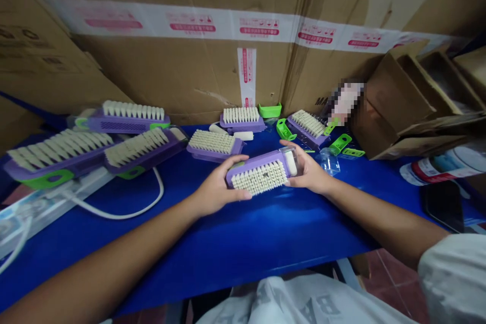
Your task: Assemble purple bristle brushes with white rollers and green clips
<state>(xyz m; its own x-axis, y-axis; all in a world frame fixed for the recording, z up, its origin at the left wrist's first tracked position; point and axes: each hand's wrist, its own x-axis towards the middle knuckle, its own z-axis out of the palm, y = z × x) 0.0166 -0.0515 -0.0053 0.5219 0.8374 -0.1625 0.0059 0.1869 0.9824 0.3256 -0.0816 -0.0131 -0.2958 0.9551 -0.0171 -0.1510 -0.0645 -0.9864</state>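
A purple scrub brush [259,176] with pale bristles is held between my two hands above the blue table, bristles turned toward me. My left hand [218,187] grips its left end, thumb along the bristle edge. Around the right end, where a clear cap covers a white piece [291,163], the fingers of my right hand [307,169] are closed. Just behind, another purple brush [214,143] lies bristles up. A clear plastic cap [329,161] and a green clip [340,144] lie beyond my right hand.
Several purple brushes with green parts [132,149] lie at the left, beside a white power strip [56,207] and its cable [114,216]. Large cardboard boxes [170,71] wall off the back. A white container [444,164] and a dark phone [442,205] are at the right.
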